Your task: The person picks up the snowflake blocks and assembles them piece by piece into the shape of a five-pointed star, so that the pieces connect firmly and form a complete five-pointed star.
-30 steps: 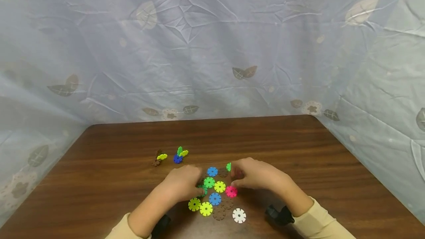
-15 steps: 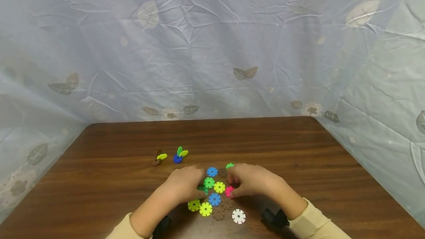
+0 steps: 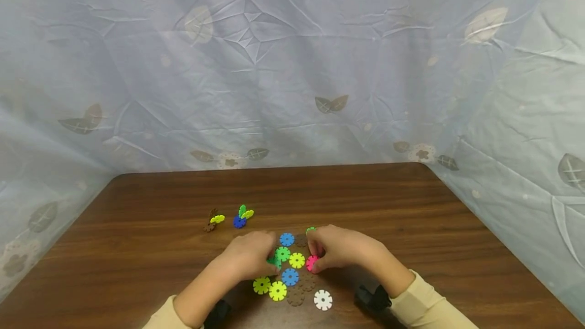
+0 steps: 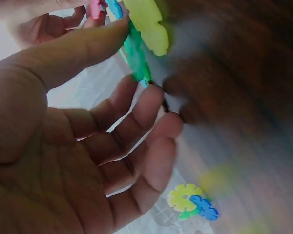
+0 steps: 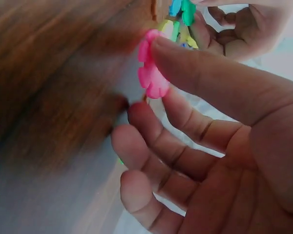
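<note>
Thumb and index finger of my left hand (image 3: 252, 255) pinch a dark green notched plastic disc (image 4: 136, 53) by its edges; the disc is tilted in the left wrist view. Opposite it, my right hand (image 3: 345, 249) pinches a pink notched disc (image 5: 152, 78) between thumb and index finger, with the other fingers loosely bent. Between the hands lie a light green disc (image 3: 282, 254), a yellow disc (image 3: 297, 260) and two blue discs, one nearer me (image 3: 290, 276) and one farther off. The left fingers partly cover the dark green disc in the head view.
Nearer me lie two yellow discs (image 3: 278, 291), brown discs (image 3: 295, 296) and a white disc (image 3: 323, 300). Farther left stand two joined clusters, one blue, green and yellow (image 3: 239, 222), one brown and yellow (image 3: 209, 227). A patterned curtain (image 3: 274, 65) hangs behind the wooden table (image 3: 365, 192).
My right hand has lowered onto the pink disc and taken hold of it. My left hand has stayed nearly in place at the dark green disc. The head view has shifted slightly.
</note>
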`<state>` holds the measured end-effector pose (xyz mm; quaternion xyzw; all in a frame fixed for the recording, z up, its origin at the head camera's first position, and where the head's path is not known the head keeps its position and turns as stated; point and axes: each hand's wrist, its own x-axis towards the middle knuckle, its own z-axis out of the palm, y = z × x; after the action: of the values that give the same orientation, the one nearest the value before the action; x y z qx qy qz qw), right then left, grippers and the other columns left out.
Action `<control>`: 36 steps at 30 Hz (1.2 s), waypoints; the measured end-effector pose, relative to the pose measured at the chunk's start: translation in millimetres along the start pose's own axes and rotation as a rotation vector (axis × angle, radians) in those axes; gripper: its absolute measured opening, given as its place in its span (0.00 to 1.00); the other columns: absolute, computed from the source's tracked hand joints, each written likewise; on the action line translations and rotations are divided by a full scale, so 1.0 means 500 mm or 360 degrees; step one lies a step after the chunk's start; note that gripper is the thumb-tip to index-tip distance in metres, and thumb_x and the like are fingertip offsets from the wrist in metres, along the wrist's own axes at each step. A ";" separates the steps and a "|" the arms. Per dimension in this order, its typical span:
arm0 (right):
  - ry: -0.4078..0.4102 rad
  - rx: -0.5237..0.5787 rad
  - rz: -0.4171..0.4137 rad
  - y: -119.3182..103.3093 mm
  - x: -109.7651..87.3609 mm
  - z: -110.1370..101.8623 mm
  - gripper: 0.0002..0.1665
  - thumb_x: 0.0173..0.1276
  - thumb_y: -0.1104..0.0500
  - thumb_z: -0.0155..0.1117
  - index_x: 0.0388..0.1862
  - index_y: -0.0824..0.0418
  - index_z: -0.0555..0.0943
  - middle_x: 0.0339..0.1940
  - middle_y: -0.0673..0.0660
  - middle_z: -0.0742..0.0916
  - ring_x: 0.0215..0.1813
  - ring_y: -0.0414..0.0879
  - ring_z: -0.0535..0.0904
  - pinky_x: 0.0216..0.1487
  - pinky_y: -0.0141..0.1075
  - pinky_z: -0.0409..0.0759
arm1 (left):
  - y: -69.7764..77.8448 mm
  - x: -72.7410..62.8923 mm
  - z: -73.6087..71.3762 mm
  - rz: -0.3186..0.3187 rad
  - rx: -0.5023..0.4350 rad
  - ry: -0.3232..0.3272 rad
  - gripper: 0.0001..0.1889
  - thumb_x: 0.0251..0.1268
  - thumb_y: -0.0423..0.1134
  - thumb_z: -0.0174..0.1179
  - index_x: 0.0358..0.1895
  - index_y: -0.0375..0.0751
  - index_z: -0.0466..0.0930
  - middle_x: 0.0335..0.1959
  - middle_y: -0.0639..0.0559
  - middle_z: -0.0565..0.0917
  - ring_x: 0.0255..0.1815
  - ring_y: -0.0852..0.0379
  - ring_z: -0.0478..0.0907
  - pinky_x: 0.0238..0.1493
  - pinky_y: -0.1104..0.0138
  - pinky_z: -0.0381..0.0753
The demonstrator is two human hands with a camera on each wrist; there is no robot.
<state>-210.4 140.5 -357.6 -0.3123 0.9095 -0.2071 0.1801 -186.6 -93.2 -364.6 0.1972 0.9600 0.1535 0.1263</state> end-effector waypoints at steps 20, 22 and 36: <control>0.0696 0.0289 -0.0458 -0.006 -0.022 -0.044 0.03 0.75 0.61 0.68 0.44 0.54 0.87 0.37 0.50 0.92 0.37 0.41 0.86 0.42 0.33 0.87 | -0.028 0.013 -0.024 0.0425 -0.1190 0.0326 0.10 0.81 0.37 0.57 0.44 0.31 0.82 0.32 0.34 0.86 0.28 0.54 0.80 0.30 0.64 0.84; 0.0785 0.0297 -0.0522 -0.009 -0.021 -0.044 0.04 0.74 0.62 0.68 0.45 0.55 0.87 0.38 0.50 0.92 0.38 0.42 0.88 0.45 0.34 0.89 | -0.024 0.010 -0.029 0.0394 -0.1362 0.0267 0.12 0.83 0.37 0.54 0.45 0.29 0.81 0.32 0.38 0.87 0.30 0.54 0.81 0.32 0.63 0.85; 0.1123 0.0268 -0.0891 -0.016 -0.002 -0.026 0.06 0.71 0.69 0.69 0.43 0.61 0.86 0.37 0.53 0.93 0.37 0.43 0.89 0.44 0.32 0.89 | -0.015 0.000 -0.043 0.0285 -0.1797 0.0120 0.15 0.85 0.44 0.52 0.50 0.31 0.76 0.28 0.56 0.88 0.31 0.62 0.82 0.36 0.73 0.82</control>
<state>-211.4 138.9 -342.5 -0.4406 0.7758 -0.4147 -0.1789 -195.7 -105.0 -347.5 0.1740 0.7125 0.6597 0.1641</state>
